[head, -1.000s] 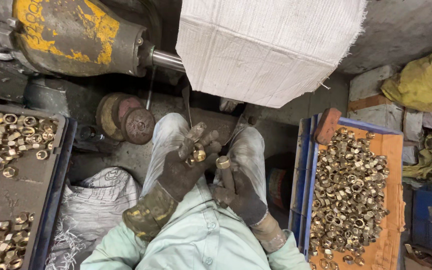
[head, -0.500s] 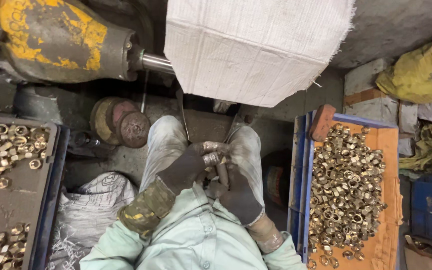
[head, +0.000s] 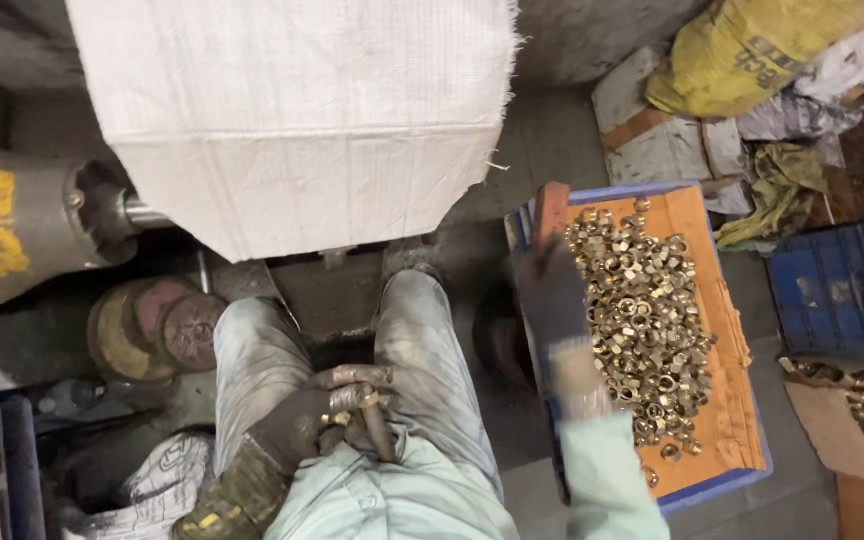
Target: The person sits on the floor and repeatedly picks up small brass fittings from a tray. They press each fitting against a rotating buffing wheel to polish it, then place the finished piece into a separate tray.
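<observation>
The left hand [head: 317, 425], in a dark, grimy glove, rests in the person's lap between the thighs; its fingers are curled shut around a thin metal rod [head: 377, 432] that carries a few brass nuts [head: 352, 402] at the top, near the fingertips; the rod runs down from the fist towards the pale green shirt. The right hand [head: 550, 290], also gloved and blurred, is held out well to the right of the lap, over the near-left edge of a blue crate [head: 752, 470] lined in orange; whether its fingers are apart or closed on anything cannot be told, for the blur hides them. The crate holds a heap of loose brass nuts [head: 647, 320], which lies just right of the right hand and spreads away from it; a reddish wooden block [head: 550, 208] stands at the crate's corner, just above that hand. The two hands are well apart.

Ahead of the left hand, past the knees in faded jeans, a white woven sack [head: 292, 120] hangs over a machine; to that hand's left lie a round, rusty metal disc [head: 157, 328] and a yellow-painted machine body [head: 2, 230] with a steel shaft. Far right of the right hand sit a second blue crate [head: 832, 290] and a yellow bag [head: 752, 45].
</observation>
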